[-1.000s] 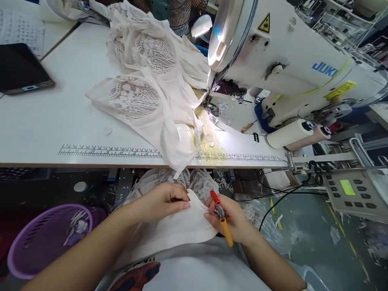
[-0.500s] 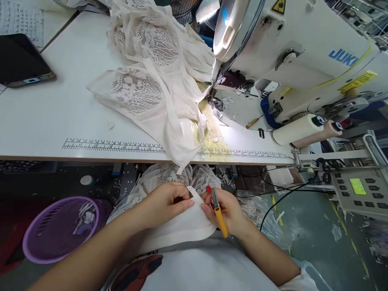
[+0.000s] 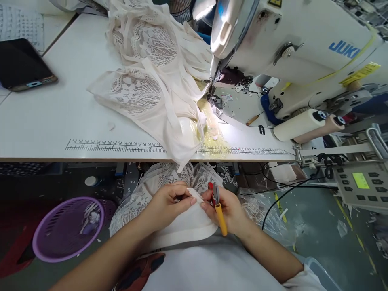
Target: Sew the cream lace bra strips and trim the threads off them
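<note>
A cream lace bra (image 3: 182, 224) lies across my lap, its band edge raised between both hands. My left hand (image 3: 169, 204) is closed, pinching that edge between thumb and finger. Just to its right, my right hand (image 3: 230, 208) grips the same edge with thumb and fingertip. The right hand also has thread snips (image 3: 221, 218), with a yellow handle and a red part, tucked among its fingers. The blades point up and away from me, not on the fabric. The undersides of the fingers are hidden.
More lace bras (image 3: 151, 81) are heaped on the white table (image 3: 36, 129), reaching the sewing machine (image 3: 291, 48). A phone (image 3: 24, 66) lies at the left. Below stand a purple basket (image 3: 39, 226) and, at the right, a control panel (image 3: 360, 184). Two thread cones (image 3: 298, 127) lie beside the machine.
Both hands keep their pinch on the bra edge, with only a slight shift. The view has moved a little, so the basket appears farther right.
</note>
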A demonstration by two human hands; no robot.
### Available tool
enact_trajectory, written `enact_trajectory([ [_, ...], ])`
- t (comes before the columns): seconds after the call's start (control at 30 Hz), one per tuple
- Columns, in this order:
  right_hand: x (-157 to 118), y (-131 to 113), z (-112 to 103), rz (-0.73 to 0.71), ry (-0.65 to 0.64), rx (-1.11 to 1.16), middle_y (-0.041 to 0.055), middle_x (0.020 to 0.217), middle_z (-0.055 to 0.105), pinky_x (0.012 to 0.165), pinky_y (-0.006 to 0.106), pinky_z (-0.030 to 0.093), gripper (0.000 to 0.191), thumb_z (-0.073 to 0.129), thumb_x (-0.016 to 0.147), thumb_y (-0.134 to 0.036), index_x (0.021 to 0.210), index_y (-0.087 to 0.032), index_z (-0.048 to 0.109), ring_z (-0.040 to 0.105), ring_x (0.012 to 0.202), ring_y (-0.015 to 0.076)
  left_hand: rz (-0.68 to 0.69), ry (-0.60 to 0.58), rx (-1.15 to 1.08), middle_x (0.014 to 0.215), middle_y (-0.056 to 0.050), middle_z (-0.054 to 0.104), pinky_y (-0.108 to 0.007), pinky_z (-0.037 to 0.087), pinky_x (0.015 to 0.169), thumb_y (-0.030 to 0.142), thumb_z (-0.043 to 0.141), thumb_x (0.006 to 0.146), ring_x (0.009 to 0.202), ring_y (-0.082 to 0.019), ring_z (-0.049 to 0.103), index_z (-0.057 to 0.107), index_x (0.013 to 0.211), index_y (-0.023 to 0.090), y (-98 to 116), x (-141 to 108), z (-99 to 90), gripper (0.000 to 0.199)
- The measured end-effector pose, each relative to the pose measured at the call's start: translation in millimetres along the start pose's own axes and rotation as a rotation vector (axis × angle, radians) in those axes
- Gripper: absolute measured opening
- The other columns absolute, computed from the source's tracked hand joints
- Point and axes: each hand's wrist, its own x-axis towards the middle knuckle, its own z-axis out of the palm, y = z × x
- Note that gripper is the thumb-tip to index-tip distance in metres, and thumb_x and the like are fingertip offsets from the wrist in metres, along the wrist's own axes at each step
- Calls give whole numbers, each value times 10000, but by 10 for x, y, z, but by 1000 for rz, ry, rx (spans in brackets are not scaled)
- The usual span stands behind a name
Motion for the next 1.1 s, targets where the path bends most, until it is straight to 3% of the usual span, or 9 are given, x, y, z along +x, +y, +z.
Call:
enact_trajectory([
  [0.17,84,-70,-26,25,-2,95,-12,597,466,503,237,379,328,549,821,-452,646,-197,441,438,556,122,15,19,58,631,5,485,-242,378,546,279,553,792,610,-135,485,631,615,165,76,3,-20,225],
  [0.4,139,-10,-11,-142,13,78,-28,577,396,492,227,326,224,521,748,-238,592,-207,362,392,532,113,95,87,155,574,20,486,-241,378,517,228,572,773,555,-130,477,586,562,181,123,3,27,217],
  [0.6,143,7,-38,-199,13,83,-30,577,394,502,230,335,224,521,753,-239,602,-209,358,394,537,114,161,95,107,671,-5,601,-251,467,601,210,593,807,642,-147,571,662,700,186,63,-4,66,129],
  [0.73,125,-21,-71,-146,6,152,-11,592,443,531,243,368,294,556,791,-331,591,-207,379,447,577,130,335,125,148,750,-27,630,-245,505,616,208,618,836,684,-149,612,695,760,189,61,0,37,109],
  [0.87,109,-38,-104,-50,-64,366,-7,614,499,517,234,381,363,639,780,-466,619,-190,465,461,560,118,479,109,191,767,-27,626,-212,511,586,190,625,847,675,-131,625,697,804,194,68,0,-6,84],
  [1.0,131,-35,-143,52,-160,504,-14,625,518,528,227,411,349,697,730,-493,687,-173,563,468,568,114,478,58,218,765,-25,642,-212,522,586,186,623,849,668,-131,635,688,799,197,64,9,-26,82],
  [1.1,157,-42,-198,106,-253,584,-10,651,537,550,218,424,283,710,709,-410,687,-164,573,495,607,115,468,-1,222,762,-21,651,-221,524,583,199,615,857,664,-137,636,690,822,210,70,26,-38,83],
])
